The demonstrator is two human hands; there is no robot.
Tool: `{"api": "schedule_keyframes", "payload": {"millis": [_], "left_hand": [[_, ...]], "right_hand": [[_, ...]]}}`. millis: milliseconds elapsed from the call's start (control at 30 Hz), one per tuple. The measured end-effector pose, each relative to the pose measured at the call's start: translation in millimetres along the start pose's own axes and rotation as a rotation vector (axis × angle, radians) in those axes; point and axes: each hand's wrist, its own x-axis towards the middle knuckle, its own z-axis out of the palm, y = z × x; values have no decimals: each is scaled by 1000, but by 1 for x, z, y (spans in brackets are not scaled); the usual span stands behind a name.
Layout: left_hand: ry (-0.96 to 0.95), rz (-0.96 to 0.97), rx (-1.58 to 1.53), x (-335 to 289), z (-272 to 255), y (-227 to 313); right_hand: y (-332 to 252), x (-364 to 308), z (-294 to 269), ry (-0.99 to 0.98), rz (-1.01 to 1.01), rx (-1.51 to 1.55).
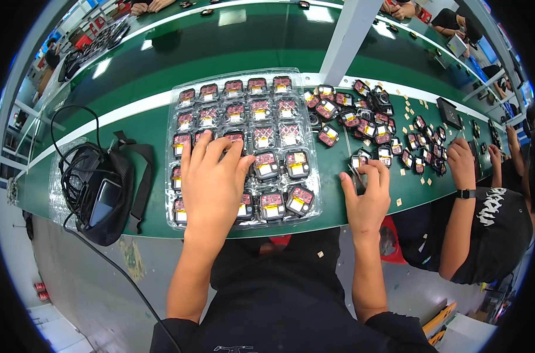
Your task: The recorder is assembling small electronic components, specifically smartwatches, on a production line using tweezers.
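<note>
A clear plastic tray (315,203) lies on the green bench, filled with rows of small black square devices (259,109) with pink, white and yellow faces. My left hand (211,176) rests over the tray's middle-left, fingers spread across the devices under it, hiding several. Just right of the tray, my right hand (368,197) is closed, thumb and fingers pinching what looks like slim metal tweezers (354,176). Their tips are partly hidden. At the right fingertips sits one loose device (360,159), next to another device (384,155) with a yellow and white face.
Beyond my right hand lies a heap of similar devices (351,119), with small pale paper pieces (399,202) scattered about. A black bag (123,194) with cables and a power bank (104,202) stands left. A white post (348,44) rises behind. A co-worker's hand (460,162) is at the right.
</note>
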Motion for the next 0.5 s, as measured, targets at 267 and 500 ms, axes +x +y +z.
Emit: {"api": "schedule_keyframes", "payload": {"millis": [267,500], "left_hand": [[-39,20,131,-11,1,5],[-165,35,157,-8,-4,9]], "right_hand": [[6,-2,4,35,-44,8],[-10,-18,-13,-52,-38,390]]}}
